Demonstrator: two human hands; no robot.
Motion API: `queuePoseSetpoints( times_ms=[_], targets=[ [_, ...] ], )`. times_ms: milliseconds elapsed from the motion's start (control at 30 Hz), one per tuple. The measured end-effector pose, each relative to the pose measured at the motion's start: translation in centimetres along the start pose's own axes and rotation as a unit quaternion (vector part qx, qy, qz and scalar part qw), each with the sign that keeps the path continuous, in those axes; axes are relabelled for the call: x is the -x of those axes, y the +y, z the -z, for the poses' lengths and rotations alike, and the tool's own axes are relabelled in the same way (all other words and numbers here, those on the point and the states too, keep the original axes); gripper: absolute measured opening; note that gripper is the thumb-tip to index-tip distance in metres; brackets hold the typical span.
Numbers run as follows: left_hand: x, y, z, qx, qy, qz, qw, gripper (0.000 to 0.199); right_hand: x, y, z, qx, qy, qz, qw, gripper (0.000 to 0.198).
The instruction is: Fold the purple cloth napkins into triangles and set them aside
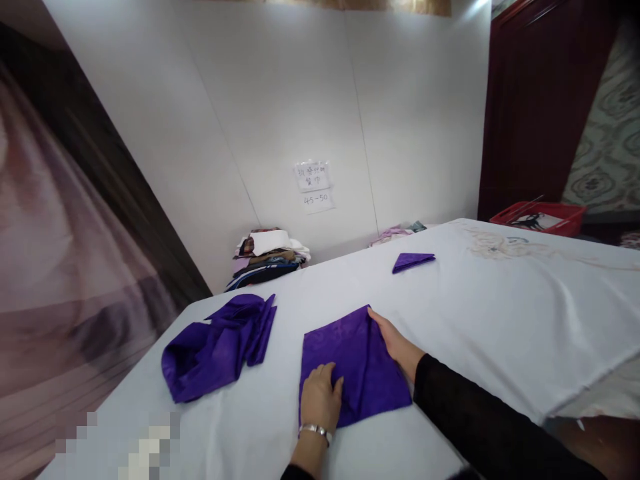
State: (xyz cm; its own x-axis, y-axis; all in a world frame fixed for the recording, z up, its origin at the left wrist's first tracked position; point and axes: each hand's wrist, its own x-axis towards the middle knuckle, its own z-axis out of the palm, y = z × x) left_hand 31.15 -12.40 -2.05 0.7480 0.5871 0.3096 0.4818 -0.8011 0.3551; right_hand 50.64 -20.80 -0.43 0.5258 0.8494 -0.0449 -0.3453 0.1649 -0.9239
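Observation:
A purple cloth napkin (pixel 355 353), folded to a square, lies on the white-covered table in front of me. My left hand (pixel 320 397), with a bracelet at the wrist, rests on the near left part of the napkin, fingers on the cloth and thumb apart. At the far right corner, my right hand (pixel 390 337) pinches the napkin's edge; its fingertips are partly hidden. Left of both hands sits a loose heap of purple cloth (pixel 215 353). Farther back to the right is a small purple napkin folded into a triangle (pixel 413 261).
White cloth covers the table (pixel 480 320), with wrinkles on the right. Behind its far edge stands a stack of folded fabrics (pixel 270 257). A red basket (pixel 545 219) is at the far right. Paper signs (pixel 315 185) hang on the white wall.

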Motion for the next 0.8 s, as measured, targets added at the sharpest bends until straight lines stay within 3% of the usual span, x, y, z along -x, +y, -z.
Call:
queuePoseSetpoints(
  times_ms=[100, 233, 300, 433, 533, 667, 733, 800],
  targets=[
    [-0.1, 0.1, 0.5, 0.066, 0.005, 0.028, 0.997, 0.012, 0.3, 0.0, 0.1, -0.031, 0.006, 0.004, 0.999, 0.040],
    [0.1, 0.2, 0.9, 0.236, 0.095, 0.077, 0.964, 0.011, 0.8, 0.4, 0.4, -0.016, 0.028, 0.023, 0.999, 0.043],
    [-0.1, -0.1, 1.2, 0.339, 0.135, 0.127, 0.922, 0.017, 0.8, 0.6, 0.8, -0.001, 0.036, 0.022, 0.999, 0.046],
    [-1.1, -2.1, 2.8, 0.524, 0.208, 0.253, 0.787, 0.028, 0.1, 1.4, 2.1, 0.055, 0.076, 0.014, 0.995, 0.063],
    [-1.9, -4.3, 5.0, 0.567, 0.238, 0.284, 0.735, 0.031, -0.5, 1.7, 3.0, 0.085, 0.111, 0.016, 0.990, 0.072],
    [-2.6, -6.2, 7.3, 0.582, 0.252, 0.284, 0.719, 0.034, -1.0, 1.6, 3.7, 0.077, 0.142, 0.028, 0.986, 0.072],
    [-2.5, -6.2, 7.1, 0.549, 0.227, 0.280, 0.754, 0.033, -1.0, 1.5, 3.8, 0.090, 0.152, 0.032, 0.984, 0.070],
    [-1.9, -5.6, 5.9, 0.471, 0.185, 0.266, 0.821, 0.034, -1.1, 1.4, 3.8, 0.111, 0.163, 0.041, 0.979, 0.068]
  ],
)
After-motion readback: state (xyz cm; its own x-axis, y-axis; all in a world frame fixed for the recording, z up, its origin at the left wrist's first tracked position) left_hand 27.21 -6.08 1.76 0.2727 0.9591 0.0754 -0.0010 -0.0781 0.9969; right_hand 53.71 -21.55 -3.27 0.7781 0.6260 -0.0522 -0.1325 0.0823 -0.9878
